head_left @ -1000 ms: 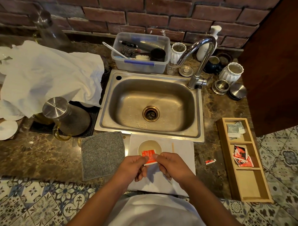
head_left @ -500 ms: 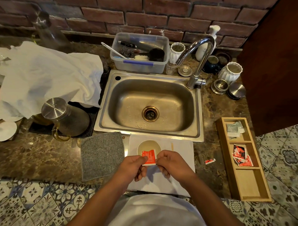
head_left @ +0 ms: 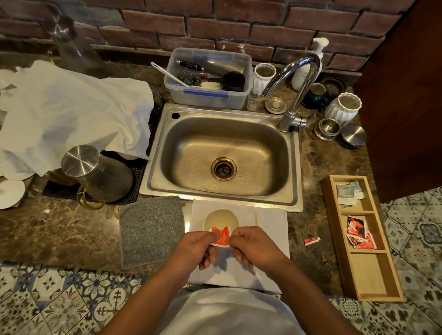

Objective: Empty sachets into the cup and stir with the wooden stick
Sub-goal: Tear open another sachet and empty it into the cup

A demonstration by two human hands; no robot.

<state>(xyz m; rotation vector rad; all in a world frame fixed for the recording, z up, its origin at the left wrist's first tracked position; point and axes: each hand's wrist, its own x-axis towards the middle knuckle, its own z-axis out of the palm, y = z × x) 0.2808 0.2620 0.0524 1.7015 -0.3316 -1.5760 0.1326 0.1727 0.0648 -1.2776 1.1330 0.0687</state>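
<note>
**Sachet held over the cup, tear barely begun**

Over the last second very little had shifted: I kept the red sachet (head_left: 221, 236) pinched between both hands, my left hand (head_left: 196, 246) gripping its left edge and my right hand (head_left: 254, 246) its right edge, fingers curled in tight on the packet. It sat at the near rim of the cup (head_left: 221, 220), a touch closer over it than a moment before. I could not tell whether the top had actually opened; its upper edge looked ragged, but nothing was pouring. The cup held pale liquid and stood on the white napkin (head_left: 270, 219), with the wooden stick (head_left: 255, 218) lying untouched just beside it on the right. A torn red scrap (head_left: 312, 240) lay on the desk (head_left: 62, 237), and more sachets waited in the wooden tray (head_left: 366, 272). I judged the emptying had yet to start, and stirring was further off.
</note>
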